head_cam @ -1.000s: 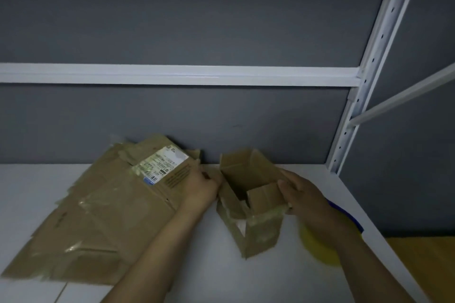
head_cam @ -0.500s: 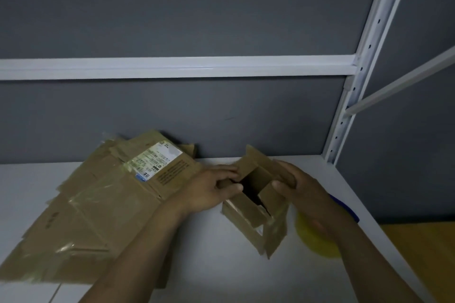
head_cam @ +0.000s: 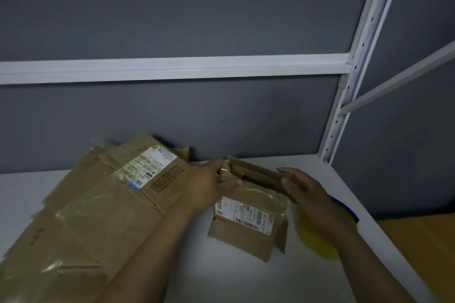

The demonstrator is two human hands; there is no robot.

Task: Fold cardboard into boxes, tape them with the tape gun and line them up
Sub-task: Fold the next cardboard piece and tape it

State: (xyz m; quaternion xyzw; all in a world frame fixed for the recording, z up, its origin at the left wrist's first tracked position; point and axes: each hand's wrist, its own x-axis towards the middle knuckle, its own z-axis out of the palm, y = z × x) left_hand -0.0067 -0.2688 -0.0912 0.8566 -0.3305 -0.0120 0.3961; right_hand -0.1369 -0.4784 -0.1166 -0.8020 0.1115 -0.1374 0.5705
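A small brown cardboard box stands on the white shelf, its labelled side facing me and its top flaps partly folded in. My left hand grips the box's upper left corner, thumb and fingers pinching a flap. My right hand holds the upper right edge, with the thumb on the near side of a flap. A yellow and blue object, possibly the tape gun, lies mostly hidden under my right forearm.
A pile of flattened cardboard with shipping labels covers the left of the white shelf. A grey back wall and a white upright post bound the far right corner. The shelf's right edge drops off toward a yellow floor.
The box has been turned so its labelled side now faces me. Both hands shifted to its top corners and the flaps have been pressed closer together.
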